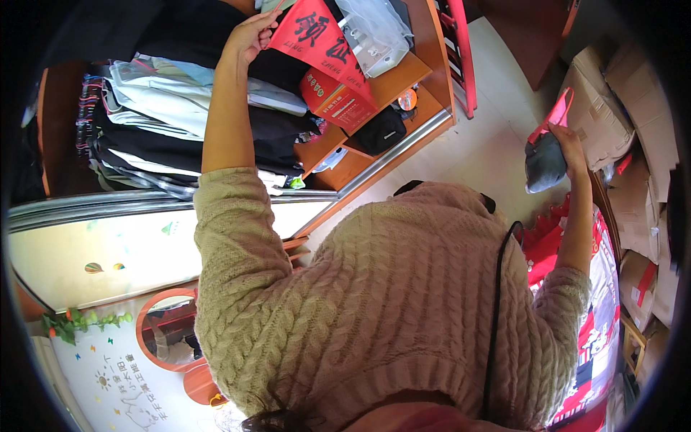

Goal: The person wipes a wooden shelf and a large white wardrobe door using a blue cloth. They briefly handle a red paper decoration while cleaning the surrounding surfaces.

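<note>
My left hand [251,36] is raised at the open wardrobe, its fingers closed on the thin cord or edge of a red pennant [310,40] with large black writing. The pennant hangs in front of the shelves, partly over a red printed package [337,100]. Out to the right, my right hand [569,143] grips a dark grey cloth item [544,162] together with a pink-red strap-like piece [559,110]. What kind of item the grey cloth is, I cannot tell.
Clothes [162,124] fill the wardrobe's left part. Its wooden shelves hold a clear plastic bag [378,38], a black pouch [382,131] and an orange round object [407,99]. Cardboard boxes [599,108] are stacked at right, beside a patterned red bedspread [594,324]. A red ladder-like frame [461,59] stands beyond the wardrobe.
</note>
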The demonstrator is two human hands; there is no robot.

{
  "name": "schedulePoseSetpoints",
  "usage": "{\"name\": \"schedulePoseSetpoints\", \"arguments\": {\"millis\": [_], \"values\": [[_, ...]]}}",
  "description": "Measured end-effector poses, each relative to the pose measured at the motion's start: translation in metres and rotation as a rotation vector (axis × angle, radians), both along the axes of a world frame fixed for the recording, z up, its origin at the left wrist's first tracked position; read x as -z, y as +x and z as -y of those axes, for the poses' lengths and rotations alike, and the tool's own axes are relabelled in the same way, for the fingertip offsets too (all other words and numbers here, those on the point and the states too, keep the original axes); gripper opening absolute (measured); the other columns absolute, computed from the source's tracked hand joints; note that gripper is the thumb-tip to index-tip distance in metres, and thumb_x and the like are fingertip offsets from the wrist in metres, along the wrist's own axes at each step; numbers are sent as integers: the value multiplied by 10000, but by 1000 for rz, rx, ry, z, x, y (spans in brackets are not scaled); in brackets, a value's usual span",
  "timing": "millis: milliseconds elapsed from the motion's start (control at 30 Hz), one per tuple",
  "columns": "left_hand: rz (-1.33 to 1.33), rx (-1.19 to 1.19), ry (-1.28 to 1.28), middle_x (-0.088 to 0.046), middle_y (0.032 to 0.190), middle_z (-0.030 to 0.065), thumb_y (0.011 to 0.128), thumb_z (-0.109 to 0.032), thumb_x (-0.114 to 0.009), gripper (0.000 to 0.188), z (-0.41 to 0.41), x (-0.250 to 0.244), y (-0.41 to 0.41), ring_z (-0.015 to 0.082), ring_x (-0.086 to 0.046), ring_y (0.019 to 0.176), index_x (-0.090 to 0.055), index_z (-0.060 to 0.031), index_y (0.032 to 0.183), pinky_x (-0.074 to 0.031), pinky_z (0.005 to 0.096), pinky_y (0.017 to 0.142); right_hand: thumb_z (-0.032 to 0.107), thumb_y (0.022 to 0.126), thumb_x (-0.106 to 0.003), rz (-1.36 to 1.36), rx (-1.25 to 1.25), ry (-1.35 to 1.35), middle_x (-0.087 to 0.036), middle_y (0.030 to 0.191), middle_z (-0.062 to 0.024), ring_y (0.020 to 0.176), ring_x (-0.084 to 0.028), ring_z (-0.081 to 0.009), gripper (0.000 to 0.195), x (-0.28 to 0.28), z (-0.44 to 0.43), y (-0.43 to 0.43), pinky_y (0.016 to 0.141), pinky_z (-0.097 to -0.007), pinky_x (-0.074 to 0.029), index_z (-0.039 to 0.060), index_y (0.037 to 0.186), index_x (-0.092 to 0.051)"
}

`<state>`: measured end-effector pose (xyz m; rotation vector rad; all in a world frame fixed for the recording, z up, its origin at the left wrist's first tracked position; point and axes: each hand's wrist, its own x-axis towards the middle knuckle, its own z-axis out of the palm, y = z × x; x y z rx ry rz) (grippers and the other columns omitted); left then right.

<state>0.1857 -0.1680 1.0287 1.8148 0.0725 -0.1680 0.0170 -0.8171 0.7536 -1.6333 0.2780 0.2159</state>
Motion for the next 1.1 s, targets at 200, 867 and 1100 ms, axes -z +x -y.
{"name": "schedulePoseSetpoints", "arguments": {"millis": [200,867,1100], "values": [[-60,71,-43,-665,841,27,932,-132,-659,181,0,20,-4,78,-584,683,-661,-12,1067,-504,202,607,340,934,-639,-31,-215,-30,-652,792,-8,700,-595,-91,312,-44,-25,7,677,-255,-480,35,897,-693],[-796,28,-885,-575,1274,142,952,-339,-643,417,210,381,-145,276,-617,1099,-499,-90,1254,-525,415,945,299,950,-622,177,-663,-255,-692,929,-39,839,-620,-98,330,-358,-99,57,793,-247,-472,-10,1048,-678],[-507,-76,-1192,-541,1027,38,928,-285,-686,277,245,350,-148,204,-571,1048,-546,-114,1095,-494,385,972,296,959,-620,193,-640,-344,-706,1087,-36,1004,-600,-92,350,-349,-56,87,926,-256,-420,3,1134,-698]]}}
